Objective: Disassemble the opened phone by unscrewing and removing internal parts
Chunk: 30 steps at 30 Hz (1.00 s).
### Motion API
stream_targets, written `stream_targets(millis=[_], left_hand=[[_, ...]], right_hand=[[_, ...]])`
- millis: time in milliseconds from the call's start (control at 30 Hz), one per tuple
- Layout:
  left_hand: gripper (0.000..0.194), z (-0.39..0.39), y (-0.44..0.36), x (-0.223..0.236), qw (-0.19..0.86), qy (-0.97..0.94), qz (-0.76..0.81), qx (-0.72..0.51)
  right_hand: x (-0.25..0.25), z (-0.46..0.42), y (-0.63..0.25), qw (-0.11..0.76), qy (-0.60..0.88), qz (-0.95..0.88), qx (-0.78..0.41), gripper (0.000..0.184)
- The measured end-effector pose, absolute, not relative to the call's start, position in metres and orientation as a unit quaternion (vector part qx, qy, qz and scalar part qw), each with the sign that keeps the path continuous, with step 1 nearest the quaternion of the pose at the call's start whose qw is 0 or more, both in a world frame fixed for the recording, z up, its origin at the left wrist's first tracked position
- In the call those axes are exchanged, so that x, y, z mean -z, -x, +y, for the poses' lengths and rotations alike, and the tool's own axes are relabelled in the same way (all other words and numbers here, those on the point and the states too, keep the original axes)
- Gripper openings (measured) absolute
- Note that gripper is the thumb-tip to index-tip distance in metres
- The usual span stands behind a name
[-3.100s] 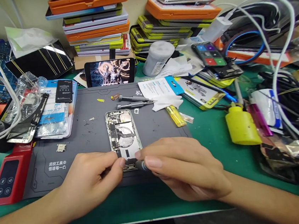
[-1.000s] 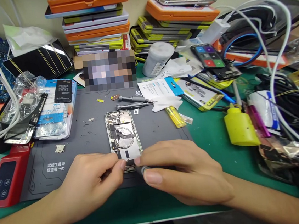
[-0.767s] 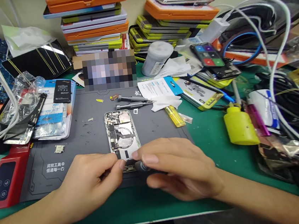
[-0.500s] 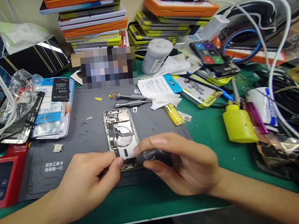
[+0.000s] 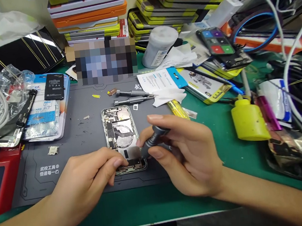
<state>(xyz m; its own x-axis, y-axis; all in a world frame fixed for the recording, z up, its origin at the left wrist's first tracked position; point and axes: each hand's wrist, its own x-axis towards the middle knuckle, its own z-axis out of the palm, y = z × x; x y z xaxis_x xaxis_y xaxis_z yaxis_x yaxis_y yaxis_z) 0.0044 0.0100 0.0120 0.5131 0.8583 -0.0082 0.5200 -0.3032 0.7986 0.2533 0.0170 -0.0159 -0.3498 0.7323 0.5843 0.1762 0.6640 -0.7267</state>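
An opened phone (image 5: 130, 151) lies on the grey mat, its inner parts and a round coil showing. At its lower left edge, my left hand (image 5: 89, 173) is closed, with the thumb and forefinger tips over the frame; anything tiny between them is hidden. My right hand (image 5: 190, 155) grips a dark grey screwdriver (image 5: 154, 139), tilted, its lower end near the phone's lower right side. The bit's tip cannot be made out. Just beyond the phone lie two more screwdrivers (image 5: 132, 101) and a small white SIM tray (image 5: 135, 107).
A red device (image 5: 4, 178) with touch buttons and a small metal part (image 5: 53, 150) lie left. Opposite, a yellow bottle (image 5: 249, 120) stands near white cables (image 5: 288, 66). Stacked boxes (image 5: 89, 15) and a white canister (image 5: 160, 45) line the back.
My right hand has tipped the screwdriver more upright, showing more of its handle. My left fingertips have shifted slightly right along the phone's lower part. The whole view has shifted.
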Motion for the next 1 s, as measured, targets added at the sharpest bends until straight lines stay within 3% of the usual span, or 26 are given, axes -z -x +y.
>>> stream_targets(millis=[200, 500, 600, 800, 1000], left_hand=[[0.017, 0.011, -0.005, -0.012, 0.363, -0.807, 0.395, -0.247], [0.02, 0.011, -0.002, -0.007, 0.34, -0.823, 0.361, -0.277], [0.026, 0.009, -0.005, -0.008, 0.252, -0.861, 0.36, -0.257], [0.033, 0.005, -0.019, -0.013, -0.053, -0.942, 0.261, -0.204], [0.027, 0.006, -0.02, -0.013, -0.058, -0.945, 0.256, -0.194]], right_hand=[[0.016, 0.017, -0.253, 0.504, 0.301, -0.748, -0.31, 0.055], [0.015, 0.022, -0.242, 0.566, 0.309, -0.663, -0.381, 0.045], [0.014, 0.025, -0.242, 0.598, 0.297, -0.628, -0.399, 0.043], [0.015, 0.035, -0.248, 0.63, 0.316, -0.566, -0.427, 0.041], [0.014, 0.034, -0.249, 0.616, 0.317, -0.553, -0.462, 0.039]])
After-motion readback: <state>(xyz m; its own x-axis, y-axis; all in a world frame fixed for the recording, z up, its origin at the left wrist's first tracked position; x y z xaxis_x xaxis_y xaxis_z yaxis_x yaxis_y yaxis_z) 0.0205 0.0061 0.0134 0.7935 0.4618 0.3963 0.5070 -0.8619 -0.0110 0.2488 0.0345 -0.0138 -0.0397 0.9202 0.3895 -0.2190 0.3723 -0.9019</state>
